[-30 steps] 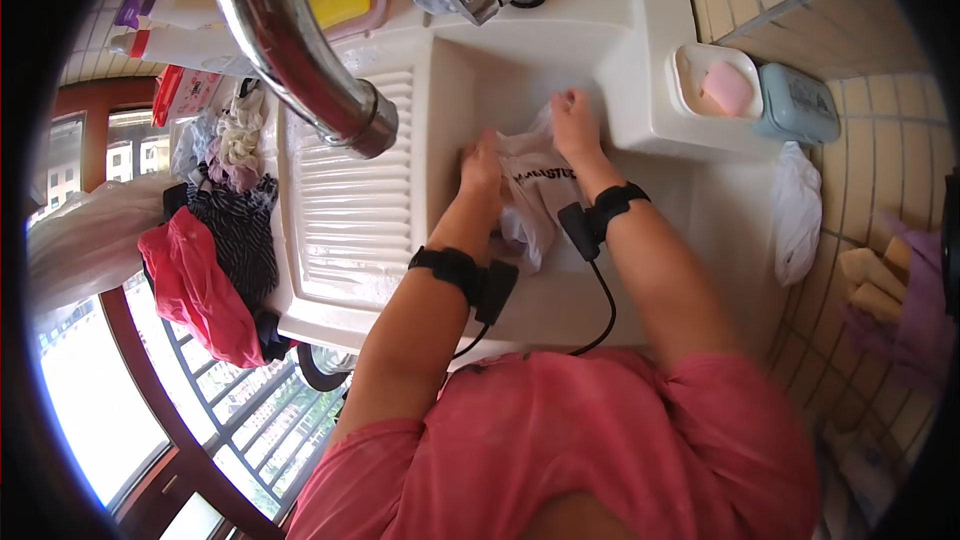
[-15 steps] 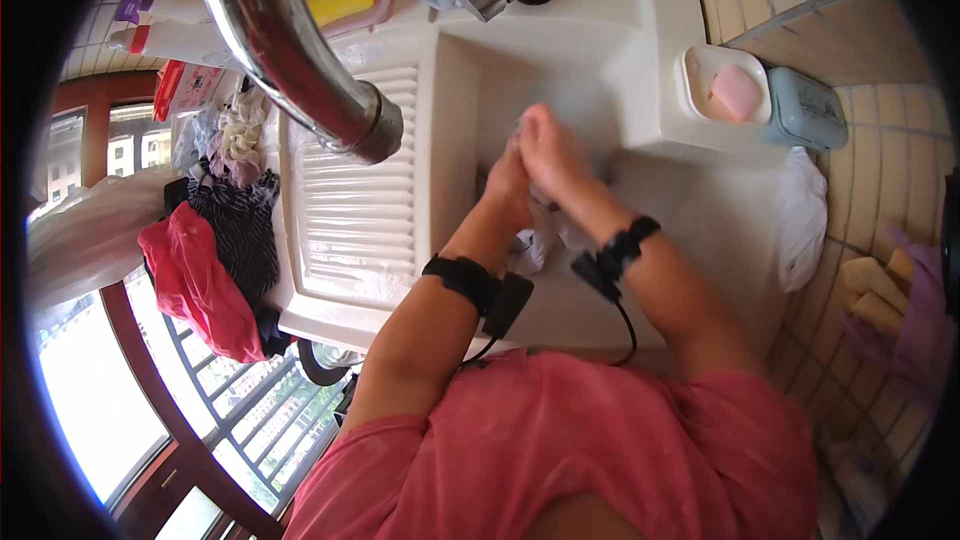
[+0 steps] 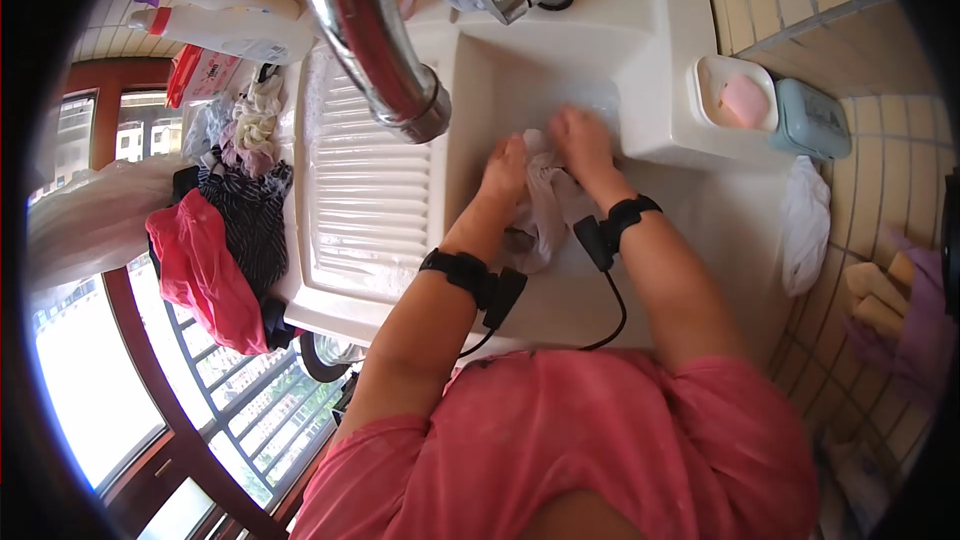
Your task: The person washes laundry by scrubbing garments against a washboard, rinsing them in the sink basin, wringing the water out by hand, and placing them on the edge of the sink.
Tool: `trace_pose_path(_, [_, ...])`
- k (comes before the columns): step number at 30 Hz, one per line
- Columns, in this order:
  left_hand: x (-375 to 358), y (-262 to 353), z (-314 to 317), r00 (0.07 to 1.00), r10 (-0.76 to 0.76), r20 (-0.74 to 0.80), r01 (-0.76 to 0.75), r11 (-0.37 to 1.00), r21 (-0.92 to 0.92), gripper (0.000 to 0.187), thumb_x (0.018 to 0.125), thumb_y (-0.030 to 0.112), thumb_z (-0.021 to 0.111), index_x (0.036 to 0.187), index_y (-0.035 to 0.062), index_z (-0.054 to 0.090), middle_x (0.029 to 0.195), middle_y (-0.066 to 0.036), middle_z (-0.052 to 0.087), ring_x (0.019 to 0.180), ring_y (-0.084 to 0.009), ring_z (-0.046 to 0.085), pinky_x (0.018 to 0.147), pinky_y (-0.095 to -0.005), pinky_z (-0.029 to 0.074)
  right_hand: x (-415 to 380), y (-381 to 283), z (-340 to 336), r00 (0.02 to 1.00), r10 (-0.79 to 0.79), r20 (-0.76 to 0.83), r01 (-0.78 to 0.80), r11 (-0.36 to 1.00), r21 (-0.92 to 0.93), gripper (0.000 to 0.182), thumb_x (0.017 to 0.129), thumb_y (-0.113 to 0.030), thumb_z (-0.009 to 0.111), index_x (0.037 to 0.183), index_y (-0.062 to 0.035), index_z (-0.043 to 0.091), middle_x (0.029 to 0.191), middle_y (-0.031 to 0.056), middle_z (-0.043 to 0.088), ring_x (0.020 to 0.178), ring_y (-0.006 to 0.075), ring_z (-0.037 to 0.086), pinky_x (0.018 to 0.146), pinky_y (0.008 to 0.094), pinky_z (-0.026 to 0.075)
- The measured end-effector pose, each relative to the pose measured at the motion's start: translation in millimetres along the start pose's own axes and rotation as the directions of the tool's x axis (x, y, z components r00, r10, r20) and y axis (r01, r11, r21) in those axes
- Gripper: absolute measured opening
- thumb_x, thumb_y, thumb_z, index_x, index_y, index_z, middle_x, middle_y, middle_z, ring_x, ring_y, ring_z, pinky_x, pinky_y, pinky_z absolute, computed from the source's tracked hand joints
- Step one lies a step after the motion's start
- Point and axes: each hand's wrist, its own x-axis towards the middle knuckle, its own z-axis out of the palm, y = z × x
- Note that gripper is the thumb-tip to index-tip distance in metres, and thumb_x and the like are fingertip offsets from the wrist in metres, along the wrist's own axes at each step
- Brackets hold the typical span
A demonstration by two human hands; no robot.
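Note:
A wet, pale cloth (image 3: pixel 545 205) hangs bunched in the basin of the sink (image 3: pixel 700 230), between my two hands. At its left edge, my left hand (image 3: pixel 506 168) has its fingers curled round part of the fabric. My right hand (image 3: pixel 583 145) is on the other side, close against the cloth near its top. Motion smears the right fingers, so their grip does not show. Cloudy water (image 3: pixel 595 98) lies beyond the hands. Both forearms wear black straps with small devices and cables.
A chrome spout (image 3: pixel 400 90) arches over the ribbed washboard (image 3: pixel 365 190) on the left. Pink soap (image 3: pixel 744 100) sits in a white dish at right, beside a blue-grey box (image 3: pixel 812 120). Clothes (image 3: pixel 210 265) and bottles (image 3: pixel 225 35) lie along the left side. A white cloth (image 3: pixel 803 225) drapes at right.
My hands were pressed together; now they are apart, the right one moved to the right, and more of the pale cloth shows between them. The view has shifted slightly.

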Motion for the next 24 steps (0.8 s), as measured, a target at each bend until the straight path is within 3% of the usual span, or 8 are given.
trace_pose_path(3, [-5, -5, -15, 0.992, -0.029, -0.120, 0.023, 0.998, -0.055, 0.057, 0.096, 0.025, 0.056, 0.147, 0.0030, 0.041, 0.105, -0.007, 0.065, 0.087, -0.0183, 0.062, 0.073, -0.0332, 0.052, -21, -5, -22, 0.809, -0.360, 0.464, 0.437, 0.897, -0.065, 0.026, 0.091, -0.028, 0.065, 0.101, -0.0045, 0.066, 0.112, 0.0242, 0.064, 0.101, 0.0427, 0.062, 0.082, 0.0520, 0.051])
trace_pose_path(6, [-27, 0, -18, 0.995, -0.048, 0.086, 0.045, 0.998, 0.037, 0.066, 0.090, 0.014, 0.064, 0.149, 0.0038, 0.037, 0.107, -0.008, 0.066, 0.087, -0.0168, 0.064, 0.073, -0.0314, 0.053, -16, -16, -32, 0.855, -0.258, 0.450, 0.386, 0.895, -0.221, 0.022, 0.087, -0.027, 0.068, 0.089, -0.0044, 0.067, 0.098, 0.0206, 0.067, 0.087, 0.0420, 0.063, 0.074, 0.0481, 0.051])
trace_pose_path(8, [-41, 9, -15, 0.997, 0.033, 0.067, -0.042, 0.989, 0.143, 0.065, 0.086, 0.009, 0.066, 0.146, 0.0028, 0.042, 0.105, -0.008, 0.067, 0.087, -0.0154, 0.064, 0.074, -0.0299, 0.053, -19, -47, -57, 0.858, -0.090, 0.506, 0.015, 0.989, 0.149, 0.020, 0.085, -0.023, 0.069, 0.081, -0.0041, 0.064, 0.078, 0.0167, 0.063, 0.068, 0.0338, 0.060, 0.066, 0.0413, 0.049])
trace_pose_path(9, [-48, 14, -14, 0.992, 0.110, 0.055, -0.120, 0.958, 0.262, 0.065, 0.082, 0.005, 0.069, 0.143, 0.0019, 0.046, 0.103, -0.008, 0.068, 0.087, -0.0140, 0.064, 0.075, -0.0285, 0.053, -22, -69, -77, 0.860, -0.112, 0.498, -0.058, 0.948, 0.313, 0.015, 0.086, -0.016, 0.067, 0.081, -0.0034, 0.060, 0.065, 0.0059, 0.055, 0.059, 0.0168, 0.050, 0.058, 0.0321, 0.043])
trace_pose_path(11, [-58, 27, -20, 0.965, 0.128, 0.229, -0.169, 0.971, 0.169, 0.062, 0.076, 0.009, 0.073, 0.134, 0.0005, 0.054, 0.099, -0.009, 0.068, 0.088, -0.0171, 0.064, 0.078, -0.0312, 0.053, -25, -121, -125, 0.851, -0.175, 0.496, -0.078, 0.891, 0.448, 0.015, 0.088, -0.014, 0.067, 0.081, -0.0032, 0.059, 0.067, 0.0014, 0.054, 0.062, 0.0106, 0.048, 0.057, 0.0287, 0.042])
trace_pose_path(14, [-106, 73, -27, 0.869, 0.247, 0.429, -0.315, 0.944, 0.094, 0.044, 0.074, 0.014, 0.074, 0.113, -0.0027, 0.068, 0.094, -0.011, 0.071, 0.084, -0.0195, 0.065, 0.080, -0.0339, 0.052, -31, -201, -205, 0.862, -0.325, 0.388, 0.000, 0.767, 0.642, 0.014, 0.092, -0.010, 0.066, 0.083, -0.0034, 0.058, 0.072, -0.0080, 0.052, 0.067, -0.0001, 0.043, 0.056, 0.0206, 0.036])
trace_pose_path(21, [-203, 173, -59, 0.664, 0.695, 0.276, -0.709, 0.702, -0.067, 0.030, 0.089, 0.007, 0.068, 0.117, -0.0020, 0.066, 0.102, -0.003, 0.070, 0.093, -0.0094, 0.062, 0.086, -0.0263, 0.049, -54, -299, -308, 0.853, -0.504, -0.136, 0.457, 0.595, 0.661, 0.012, 0.090, -0.012, 0.069, 0.095, -0.0030, 0.063, 0.081, -0.0051, 0.059, 0.072, 0.0008, 0.048, 0.064, 0.0177, 0.038])
trace_pose_path(24, [-197, 170, -66, 0.589, 0.785, 0.194, -0.784, 0.613, -0.100, 0.031, 0.087, 0.015, 0.071, 0.114, -0.0011, 0.066, 0.090, -0.003, 0.069, 0.082, -0.0084, 0.060, 0.076, -0.0250, 0.049, -61, -293, -311, 0.798, -0.585, -0.141, 0.558, 0.632, 0.538, 0.018, 0.090, -0.010, 0.069, 0.104, -0.0010, 0.062, 0.089, -0.0016, 0.062, 0.078, 0.0035, 0.053, 0.071, 0.0191, 0.043])
